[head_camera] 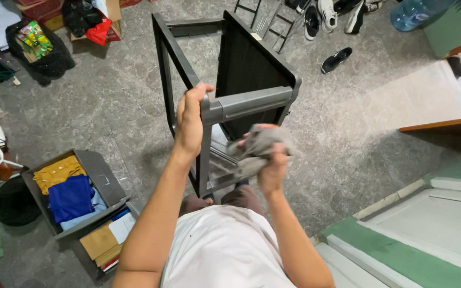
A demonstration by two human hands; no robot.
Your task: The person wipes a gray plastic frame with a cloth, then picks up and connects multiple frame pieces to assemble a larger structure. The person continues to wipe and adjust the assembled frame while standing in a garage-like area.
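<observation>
Grey mottled stone floor (108, 106), cluttered around the edges. Green-and-white painted steps (417, 234) lie to the right of the right hand, and a wooden ledge (444, 124) sits further right and up.

Left hand (190, 125) is wrapped shut around the corner of a grey metal frame (252, 104), at the top of an upright post. The frame stands tipped on the floor directly in front of the person; a dark panel (249, 74) fills its far side. Right hand (273, 165) is closed on a crumpled grey rag (262, 144), just below the frame's horizontal bar and near the post; contact between rag and frame can't be confirmed.

Packages:
- Below-left of the left hand: open grey box (100, 170) with folded yellow cloth (60, 172) and blue cloth (71, 198). Touching its near side, a second box with brown envelopes (98, 242) and white paper.
- Far upper left: black bag (49, 64) with a bright green-yellow packet (34, 38) on top. Beside it, cardboard boxes and a red bag (100, 32).
- Beyond the frame: black-and-white shoes (326, 13) in a loose pile, one black shoe (337, 58) apart.
- Top right: blue water jug (414, 13), partly cut off.
</observation>
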